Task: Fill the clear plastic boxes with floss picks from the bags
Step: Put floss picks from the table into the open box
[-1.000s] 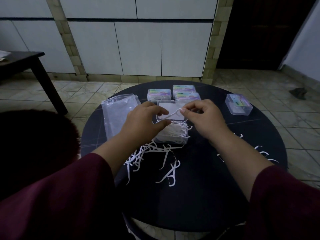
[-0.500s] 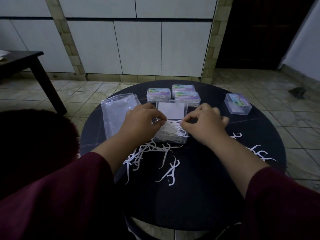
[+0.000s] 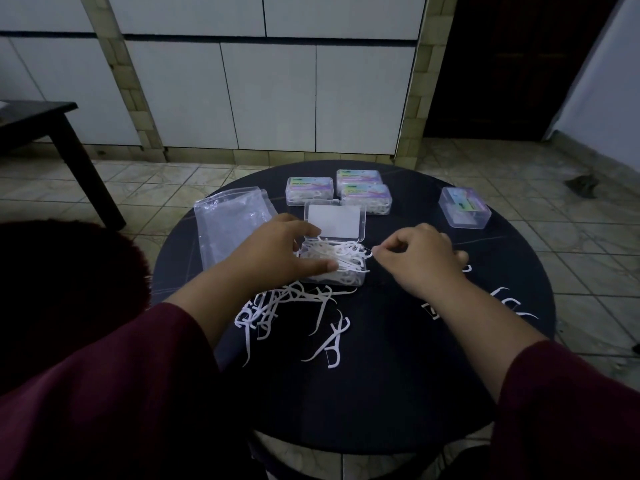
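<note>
floss picks (image 3: 294, 308) lie loose in a white tangle on the round black table (image 3: 363, 393), on the near side of both hands, with one pair (image 3: 330, 342) strayed nearer the front edge, where the dark top is bare. a few more picks (image 3: 509, 301) lie scattered to the right of the right wrist, close to the table's right rim.

the left hand (image 3: 280, 252) rests with fingers spread narrow on the left side of the open clear box (image 3: 334, 266), thumb on the heaped picks inside, which spill over the box's rims. the right hand (image 3: 420, 259) sits just beside the box's right edge, fingers curled in and thumb meeting forefinger; whether anything is pinched there i cannot tell.

beyond the left hand the box's lid (image 3: 334, 221) stands open, flat and white. left of that hand lies a clear plastic bag (image 3: 230, 223), reaching toward the left rim. farther off, three closed filled boxes (image 3: 365, 197) cluster near the far edge, and a fourth (image 3: 464, 211) sits well apart beyond the right hand.
</note>
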